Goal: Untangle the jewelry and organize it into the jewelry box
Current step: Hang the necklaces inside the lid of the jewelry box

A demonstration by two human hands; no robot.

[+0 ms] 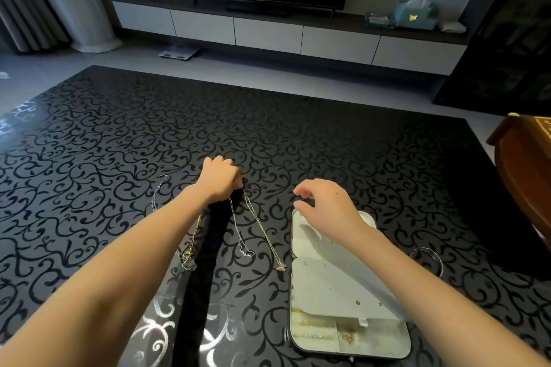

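My left hand (219, 180) is pinched shut on the top ends of several thin necklace chains (253, 223). They trail toward me over the black patterned table (119, 128), ending in small pendants (281, 268). A gold chain with a clear pendant (188, 259) lies under my left forearm. A separate silver chain (156, 192) lies left of my wrist. My right hand (326, 207) hovers open, fingers curled, above the far end of the open white jewelry box (301, 277). The box holds small earrings on its panel and in its near compartments.
A silver bangle (428, 256) lies right of the box. A brown wooden chair (524, 176) stands at the table's right edge. Beyond the table are a TV cabinet (268, 30) and a TV.
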